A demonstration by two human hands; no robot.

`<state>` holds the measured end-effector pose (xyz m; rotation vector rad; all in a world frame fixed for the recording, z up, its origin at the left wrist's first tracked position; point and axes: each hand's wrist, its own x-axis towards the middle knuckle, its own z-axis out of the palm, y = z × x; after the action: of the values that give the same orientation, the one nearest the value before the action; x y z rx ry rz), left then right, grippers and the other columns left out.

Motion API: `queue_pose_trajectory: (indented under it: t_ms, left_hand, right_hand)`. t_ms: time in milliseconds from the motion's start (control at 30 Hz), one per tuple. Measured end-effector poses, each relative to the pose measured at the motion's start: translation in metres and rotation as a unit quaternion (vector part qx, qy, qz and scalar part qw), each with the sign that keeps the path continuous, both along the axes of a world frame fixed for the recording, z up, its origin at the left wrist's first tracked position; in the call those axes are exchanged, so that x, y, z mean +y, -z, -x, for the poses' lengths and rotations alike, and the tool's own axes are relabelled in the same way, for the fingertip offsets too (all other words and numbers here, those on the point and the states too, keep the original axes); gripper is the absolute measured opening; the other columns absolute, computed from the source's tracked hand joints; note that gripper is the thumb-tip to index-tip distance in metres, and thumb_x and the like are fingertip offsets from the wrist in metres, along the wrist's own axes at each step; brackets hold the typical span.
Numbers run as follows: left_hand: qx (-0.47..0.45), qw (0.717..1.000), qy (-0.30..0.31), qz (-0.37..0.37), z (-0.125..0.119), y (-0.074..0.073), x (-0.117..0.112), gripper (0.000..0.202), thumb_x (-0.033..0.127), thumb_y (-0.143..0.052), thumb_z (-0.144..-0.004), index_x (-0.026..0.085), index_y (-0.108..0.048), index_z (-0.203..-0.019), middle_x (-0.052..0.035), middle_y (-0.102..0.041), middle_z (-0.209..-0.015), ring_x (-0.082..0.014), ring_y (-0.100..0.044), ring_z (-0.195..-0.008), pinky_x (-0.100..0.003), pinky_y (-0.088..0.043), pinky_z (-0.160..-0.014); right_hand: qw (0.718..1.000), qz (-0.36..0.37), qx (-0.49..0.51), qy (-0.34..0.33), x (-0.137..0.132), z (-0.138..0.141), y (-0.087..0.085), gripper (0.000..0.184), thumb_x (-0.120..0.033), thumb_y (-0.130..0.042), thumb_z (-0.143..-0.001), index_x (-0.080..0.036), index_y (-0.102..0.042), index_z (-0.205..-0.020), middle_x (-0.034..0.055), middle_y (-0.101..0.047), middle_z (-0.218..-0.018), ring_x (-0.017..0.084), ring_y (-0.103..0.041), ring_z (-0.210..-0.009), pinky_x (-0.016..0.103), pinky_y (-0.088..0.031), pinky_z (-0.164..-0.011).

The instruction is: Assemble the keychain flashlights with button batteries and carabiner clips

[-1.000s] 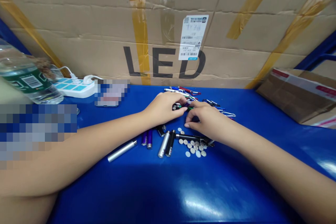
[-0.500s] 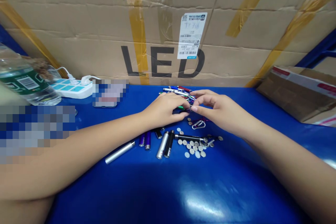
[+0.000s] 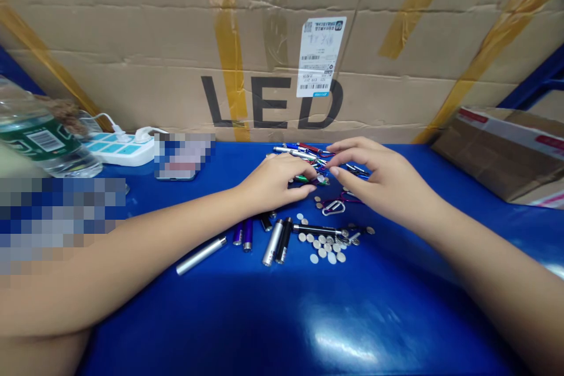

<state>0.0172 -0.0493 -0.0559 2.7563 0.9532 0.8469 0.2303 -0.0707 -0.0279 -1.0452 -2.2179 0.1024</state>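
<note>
My left hand [image 3: 284, 181] hovers over the near side of a pile of colourful penlights [image 3: 304, 153]. Its fingers are bent, with the thumb apart from them. A green penlight [image 3: 304, 178] shows in that gap, and whether the fingers touch it is unclear. By the index fingertip is a small shiny piece [image 3: 321, 178], too small to name. My right hand [image 3: 372, 170] is at the pile's right side, thumb and fingers spread, nothing visible between them. Below the hands lie a silver carabiner [image 3: 333, 208], several button cells [image 3: 328, 244] and a black tube [image 3: 317, 230].
Silver, black and purple tubes [image 3: 273, 242] lie nearer me. On the left are a water bottle [image 3: 48, 135], a white power strip [image 3: 123, 150] and a blurred phone [image 3: 185, 155]. A large cardboard box [image 3: 176, 47] stands behind; a smaller carton [image 3: 493, 153] is at right.
My right hand has drawn slightly up and right, away from my left fingertips, and its fingers have spread. Dark penlights now show beneath it. My left hand has barely moved.
</note>
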Motion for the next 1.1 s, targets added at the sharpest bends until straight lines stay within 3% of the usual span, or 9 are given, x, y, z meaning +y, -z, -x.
queue_pose_trajectory:
  t_ms: [267,633,733,833,967,1100]
  left_hand:
    - [-0.015,0.999,-0.044,0.003,0.001,0.002,0.002,0.012,0.027,-0.063,-0.083,0.021,-0.063,-0.094,-0.0002,-0.070,-0.097,-0.0200,-0.061,-0.097,-0.035,-0.043,-0.087]
    - [-0.008,0.999,-0.039,-0.002,0.000,0.002,0.002,0.012,0.026,-0.062,-0.083,0.022,-0.064,-0.095,0.0002,-0.070,-0.100,-0.0200,-0.061,-0.099,-0.036,-0.042,-0.089]
    - [-0.005,0.999,-0.037,0.004,0.000,0.002,0.001,0.013,0.026,-0.061,-0.083,0.022,-0.064,-0.096,0.0002,-0.070,-0.100,-0.0203,-0.060,-0.099,-0.036,-0.042,-0.090]
    - [-0.004,0.999,-0.035,0.008,0.000,0.002,0.001,0.013,0.028,-0.061,-0.084,0.022,-0.064,-0.095,-0.0007,-0.070,-0.099,-0.0208,-0.061,-0.098,-0.036,-0.043,-0.089]
    - [0.001,1.000,-0.023,0.010,0.000,0.002,0.002,0.013,0.028,-0.062,-0.084,0.021,-0.064,-0.095,-0.0011,-0.070,-0.097,-0.0210,-0.061,-0.096,-0.036,-0.044,-0.087]
    - [0.000,1.000,-0.012,0.006,0.000,0.001,0.001,0.012,0.027,-0.061,-0.084,0.021,-0.065,-0.095,-0.0002,-0.071,-0.097,-0.0201,-0.062,-0.097,-0.035,-0.043,-0.087]
  right_hand:
    - [0.983,0.095,-0.154,0.015,0.002,0.006,0.017,0.018,-0.036,-0.060,-0.081,-0.023,-0.073,-0.081,0.0096,-0.060,-0.116,0.029,-0.054,-0.112,0.046,-0.044,-0.096]
    - [0.976,0.102,-0.191,0.036,-0.004,0.019,0.019,0.015,-0.026,-0.057,-0.079,-0.022,-0.072,-0.079,0.0081,-0.063,-0.099,0.028,-0.057,-0.098,0.045,-0.046,-0.087]
    - [0.978,0.101,-0.181,0.027,-0.004,0.020,0.019,0.015,-0.023,-0.056,-0.078,-0.021,-0.071,-0.078,0.0077,-0.064,-0.096,0.027,-0.058,-0.097,0.044,-0.046,-0.087]
    - [0.988,0.080,-0.127,0.023,-0.002,0.016,0.017,0.012,-0.024,-0.059,-0.077,-0.021,-0.070,-0.077,0.0093,-0.063,-0.106,0.027,-0.058,-0.104,0.043,-0.046,-0.091]
    - [0.999,0.007,-0.027,0.035,0.000,0.007,0.009,0.008,-0.024,-0.061,-0.076,-0.021,-0.067,-0.080,0.0092,-0.059,-0.120,0.027,-0.055,-0.115,0.044,-0.043,-0.099]
    - [0.999,-0.040,-0.001,0.009,-0.002,0.007,0.006,0.006,-0.023,-0.061,-0.078,-0.022,-0.065,-0.082,0.0087,-0.059,-0.121,0.025,-0.054,-0.118,0.043,-0.043,-0.100]
